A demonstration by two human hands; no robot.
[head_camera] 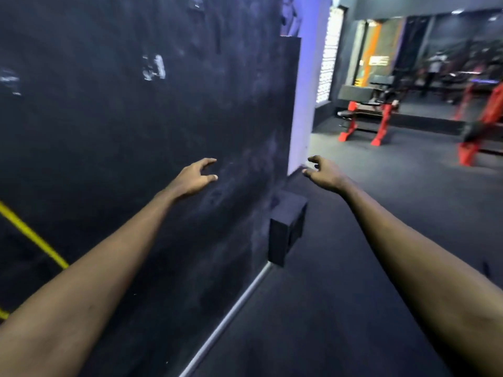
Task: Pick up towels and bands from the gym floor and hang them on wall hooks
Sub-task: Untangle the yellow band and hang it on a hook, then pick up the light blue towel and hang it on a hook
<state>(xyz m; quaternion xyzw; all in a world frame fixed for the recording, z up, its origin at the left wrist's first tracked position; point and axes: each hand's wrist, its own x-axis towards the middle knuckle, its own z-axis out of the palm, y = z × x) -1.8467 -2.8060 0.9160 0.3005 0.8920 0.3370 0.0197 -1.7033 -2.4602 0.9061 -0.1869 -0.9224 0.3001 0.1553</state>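
Observation:
Both my arms reach forward along a dark wall (pixel 114 131). My left hand (pixel 194 176) hovers in front of the wall, fingers apart and empty. My right hand (pixel 324 172) is out over the floor near the wall's corner, fingers loosely spread, holding nothing. A yellow band (pixel 32 236) runs diagonally against the wall at the far left, partly behind my left forearm. No towel shows. Pale blurred marks (pixel 153 67) sit higher on the wall; I cannot tell whether they are hooks.
A black box (pixel 287 229) sticks out from the wall base just above the dark gym floor (pixel 353 268). A red-legged bench (pixel 367 115) and another red machine (pixel 481 123) stand at the back right before a mirror. A person stands far back.

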